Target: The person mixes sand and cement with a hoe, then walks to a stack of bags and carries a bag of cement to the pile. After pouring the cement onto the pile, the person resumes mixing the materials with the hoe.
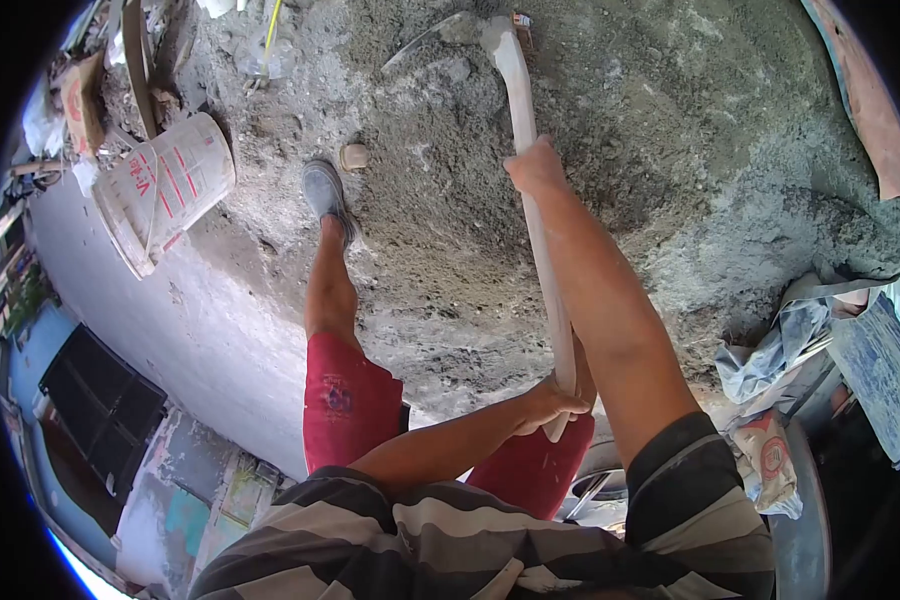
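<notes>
A long pale wooden handle [538,235] runs from the top of the view down to my waist, with a pick-like metal head [462,30] at its far end against the grey rubble ground [440,170]. My right hand [537,168] grips the handle in its upper part. Near the lower end, in front of my red shorts, my left hand [552,402] is wrapped round the same handle. The metal head is partly blended with the dust, so its full shape is hard to make out.
A white bucket [175,185] lies tilted at the left by a pale wall [220,340]. My shoe [324,190] rests near a small beige object [354,156]. Plastic sheeting [770,350], a paper bag [767,460] and a stained board [878,370] are at the right.
</notes>
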`<state>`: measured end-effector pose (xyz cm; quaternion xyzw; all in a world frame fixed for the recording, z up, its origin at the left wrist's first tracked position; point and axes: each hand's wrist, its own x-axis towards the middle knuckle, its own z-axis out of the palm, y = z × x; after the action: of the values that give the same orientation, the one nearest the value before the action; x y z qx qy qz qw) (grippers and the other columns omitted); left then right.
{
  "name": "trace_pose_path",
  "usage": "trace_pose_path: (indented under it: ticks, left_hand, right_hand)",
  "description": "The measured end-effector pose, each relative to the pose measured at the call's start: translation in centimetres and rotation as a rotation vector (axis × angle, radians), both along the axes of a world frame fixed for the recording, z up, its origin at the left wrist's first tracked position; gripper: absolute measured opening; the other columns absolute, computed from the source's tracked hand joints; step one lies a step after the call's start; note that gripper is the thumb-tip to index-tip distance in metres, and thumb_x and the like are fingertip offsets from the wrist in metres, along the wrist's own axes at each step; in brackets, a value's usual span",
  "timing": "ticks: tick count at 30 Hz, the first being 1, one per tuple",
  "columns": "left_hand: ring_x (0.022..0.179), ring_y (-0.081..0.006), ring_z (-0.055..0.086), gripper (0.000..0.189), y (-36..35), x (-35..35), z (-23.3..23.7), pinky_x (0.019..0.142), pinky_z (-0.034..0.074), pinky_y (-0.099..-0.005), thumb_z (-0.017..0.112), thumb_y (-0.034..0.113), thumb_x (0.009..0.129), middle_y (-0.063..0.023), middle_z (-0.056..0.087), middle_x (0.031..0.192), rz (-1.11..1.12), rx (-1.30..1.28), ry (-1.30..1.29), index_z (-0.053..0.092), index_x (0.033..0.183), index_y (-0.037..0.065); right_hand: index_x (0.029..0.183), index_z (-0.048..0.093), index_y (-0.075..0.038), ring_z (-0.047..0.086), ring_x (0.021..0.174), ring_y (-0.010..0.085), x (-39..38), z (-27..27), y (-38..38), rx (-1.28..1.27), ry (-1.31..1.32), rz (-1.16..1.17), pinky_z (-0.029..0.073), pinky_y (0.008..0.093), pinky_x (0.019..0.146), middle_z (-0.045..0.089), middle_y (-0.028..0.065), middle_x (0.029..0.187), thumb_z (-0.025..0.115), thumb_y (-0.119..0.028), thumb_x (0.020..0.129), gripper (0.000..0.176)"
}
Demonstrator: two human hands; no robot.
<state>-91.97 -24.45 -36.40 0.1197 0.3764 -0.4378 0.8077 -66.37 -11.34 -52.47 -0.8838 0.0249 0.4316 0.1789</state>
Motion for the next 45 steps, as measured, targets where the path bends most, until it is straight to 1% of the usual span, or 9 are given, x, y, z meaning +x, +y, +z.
trace_pose_path:
  ticks: [3, 7, 12, 20, 26, 33, 38, 42, 45]
  left_hand:
    - [0.077, -0.0184, 0.059, 0.023, -5.0, -1.5, 3.1, 0.075, 0.045, -0.0344, 0.077, 0.023, 0.08, -0.0062, 0.061, 0.082, -0.002, -0.081, 0.021, 0.063, 0.086, 0.005]
    - [0.094, -0.0252, 0.061, 0.045, -8.9, -5.2, 10.8, 0.087, 0.045, -0.0377, 0.081, 0.028, 0.076, -0.0119, 0.065, 0.097, -0.432, -0.152, -0.121, 0.063, 0.107, 0.0]
    - [0.078, -0.0233, 0.062, 0.026, -12.0, -11.2, 12.1, 0.073, 0.049, -0.0385, 0.078, 0.021, 0.073, -0.0109, 0.063, 0.079, -0.542, 0.004, -0.121, 0.062, 0.083, 0.003]
    - [0.078, -0.0375, 0.067, 0.03, 9.5, 7.2, -1.9, 0.072, 0.053, -0.0472, 0.067, 0.026, 0.077, -0.0184, 0.068, 0.081, -0.85, 1.004, -0.504, 0.061, 0.096, 0.003]
    - [0.084, -0.0389, 0.066, 0.038, 12.2, -5.7, -0.8, 0.078, 0.052, -0.0464, 0.068, 0.027, 0.07, -0.0215, 0.068, 0.087, -1.014, 0.808, -0.53, 0.063, 0.098, 0.002]
    - [0.095, -0.035, 0.066, 0.037, 10.4, -23.9, 0.7, 0.086, 0.052, -0.0448, 0.071, 0.028, 0.071, -0.0203, 0.069, 0.098, -1.507, 0.479, -0.394, 0.068, 0.099, 0.005]
    - [0.088, -0.0374, 0.066, 0.017, 10.0, -9.7, -0.2, 0.078, 0.051, -0.05, 0.063, 0.019, 0.078, -0.0166, 0.068, 0.09, -1.201, 0.996, -0.461, 0.062, 0.092, 0.008]
    - [0.085, -0.0358, 0.068, 0.027, 11.0, 11.3, -1.2, 0.077, 0.053, -0.0473, 0.068, 0.022, 0.082, -0.0167, 0.068, 0.09, -1.144, 1.171, -0.726, 0.06, 0.104, 0.008]
    - [0.086, -0.0362, 0.067, 0.03, 10.7, 17.0, 0.1, 0.078, 0.053, -0.0477, 0.069, 0.021, 0.081, -0.0181, 0.068, 0.091, -1.194, 1.177, -0.735, 0.059, 0.105, 0.006]
  right_hand:
    - [0.123, 0.041, 0.006, 0.065, 0.101, 0.0415, -0.5, 3.7, -4.8, 0.009, 0.104, -0.013, 0.053, 0.0449, 0.086, 0.063, 0.0304, 0.109, 0.068, -0.017, 0.076, 0.059]
    - [0.119, 0.042, 0.004, 0.062, 0.062, 0.0213, -7.0, 12.0, -16.4, 0.292, 0.273, -0.446, 0.05, 0.0342, 0.052, 0.059, 0.0135, 0.079, 0.06, -0.001, 0.074, 0.049]
    - [0.117, 0.041, 0.002, 0.055, 0.051, 0.0169, -7.2, 17.6, -19.4, 0.487, 0.235, -0.751, 0.046, 0.0315, 0.044, 0.052, 0.0084, 0.073, 0.06, 0.001, 0.074, 0.048]
    - [0.097, 0.052, -0.002, 0.056, 0.055, 0.02, 13.4, -0.4, -12.3, 0.624, -0.03, -0.888, 0.05, 0.0367, 0.048, 0.056, 0.0097, 0.075, 0.068, -0.015, 0.08, 0.027]
    - [0.118, 0.039, 0.004, 0.063, 0.055, 0.0255, -2.1, -3.2, -12.6, 0.151, -0.053, -0.963, 0.053, 0.038, 0.047, 0.061, 0.0202, 0.083, 0.071, -0.016, 0.072, 0.06]
    - [0.103, 0.044, -0.006, 0.055, 0.048, 0.0209, -21.3, 8.6, -14.7, 0.398, 0.119, -1.33, 0.046, 0.037, 0.042, 0.05, 0.0075, 0.07, 0.061, -0.001, 0.075, 0.034]
    - [0.101, 0.047, -0.006, 0.053, 0.055, 0.0203, -6.3, 9.2, -18.3, 0.608, 0.016, -1.416, 0.047, 0.0368, 0.049, 0.049, 0.008, 0.071, 0.06, -0.004, 0.078, 0.026]
    - [0.086, 0.054, -0.001, 0.057, 0.058, 0.0208, 13.4, 0.2, -22.0, 0.74, -0.23, -1.27, 0.052, 0.0377, 0.052, 0.057, 0.0096, 0.073, 0.066, -0.012, 0.082, 0.016]
    - [0.088, 0.057, 0.001, 0.06, 0.059, 0.0221, 21.1, -10.0, -26.7, 0.416, -0.278, -1.108, 0.054, 0.0389, 0.055, 0.06, 0.0112, 0.074, 0.065, -0.017, 0.085, 0.02]
